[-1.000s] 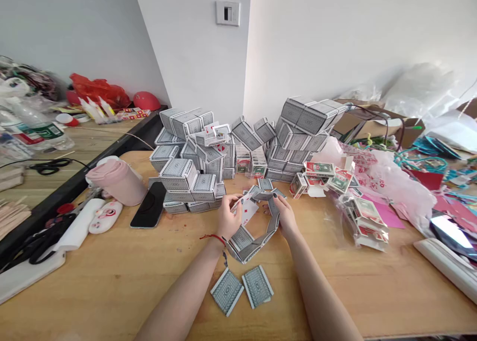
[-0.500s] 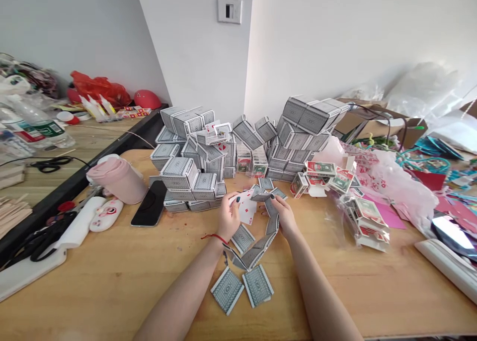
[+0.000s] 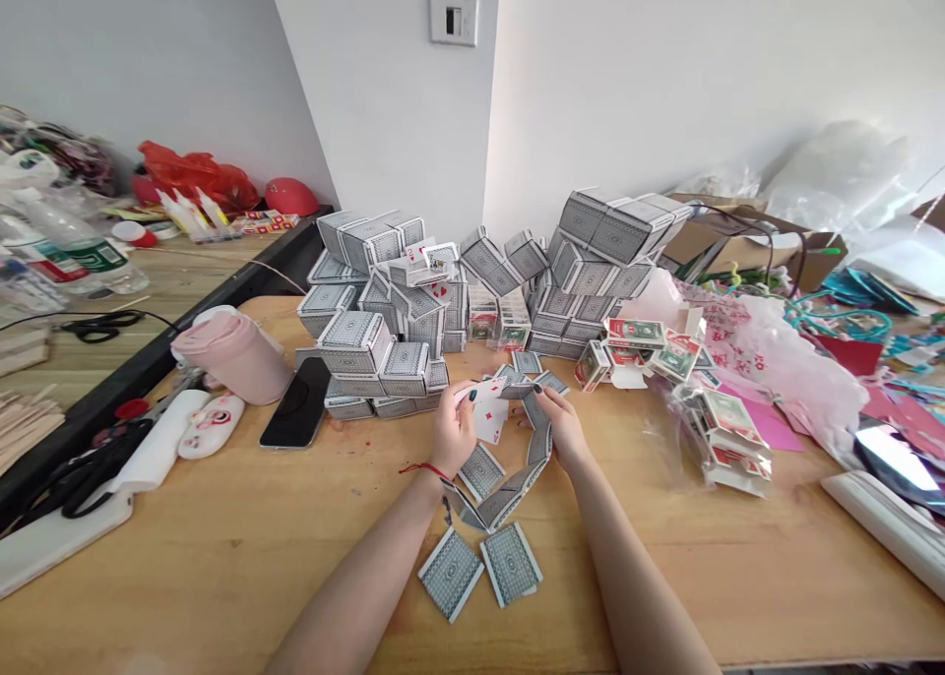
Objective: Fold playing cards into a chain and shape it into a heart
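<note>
Your left hand (image 3: 452, 434), right hand (image 3: 562, 427): ungloved. Forearms (image 3: 369, 569) behind both: bare, slender. Thin red cord bracelet (image 3: 423, 468) around your left wrist, just behind hand; loose strand juts outward, away from right hand. Small dark piece (image 3: 447, 511) below same wrist; attachment unclear. Dark nail polish (image 3: 472, 396) on both hands; exact shade too small to tell.

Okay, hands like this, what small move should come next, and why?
Probably ease the diamond card toward the folded card strip, since your left hand pinches the card by one edge while your right hand holds the strip close beside it.
</note>
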A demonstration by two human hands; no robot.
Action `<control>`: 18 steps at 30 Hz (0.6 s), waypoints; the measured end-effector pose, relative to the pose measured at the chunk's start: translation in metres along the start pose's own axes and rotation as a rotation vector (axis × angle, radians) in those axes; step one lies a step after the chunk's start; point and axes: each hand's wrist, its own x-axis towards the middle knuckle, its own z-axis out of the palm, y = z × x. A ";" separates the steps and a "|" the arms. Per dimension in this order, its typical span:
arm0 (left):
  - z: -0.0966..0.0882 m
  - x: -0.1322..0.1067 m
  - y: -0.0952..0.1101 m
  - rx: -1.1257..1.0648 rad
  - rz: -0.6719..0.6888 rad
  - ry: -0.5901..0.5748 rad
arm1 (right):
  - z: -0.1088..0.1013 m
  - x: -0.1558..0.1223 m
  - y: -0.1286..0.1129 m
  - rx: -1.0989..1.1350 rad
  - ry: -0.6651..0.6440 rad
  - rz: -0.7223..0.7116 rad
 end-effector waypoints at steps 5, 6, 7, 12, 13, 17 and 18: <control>0.000 0.000 -0.001 -0.002 0.001 0.023 | 0.001 -0.001 -0.001 -0.007 -0.012 0.002; -0.001 0.000 -0.001 -0.003 0.000 0.027 | 0.001 -0.002 -0.001 -0.009 -0.015 0.001; -0.001 0.000 -0.001 -0.004 -0.001 0.027 | 0.001 -0.002 -0.002 -0.009 -0.018 0.001; 0.000 -0.001 -0.001 -0.014 -0.001 -0.005 | 0.002 -0.003 -0.003 -0.023 -0.014 -0.001; 0.001 -0.001 -0.001 -0.014 -0.001 -0.012 | 0.002 -0.003 -0.003 -0.025 -0.012 -0.001; 0.000 0.000 -0.002 -0.005 -0.002 -0.032 | 0.002 -0.003 -0.004 -0.024 -0.013 -0.003; 0.000 0.000 -0.002 0.000 0.004 -0.040 | 0.003 -0.004 -0.004 -0.023 -0.014 -0.004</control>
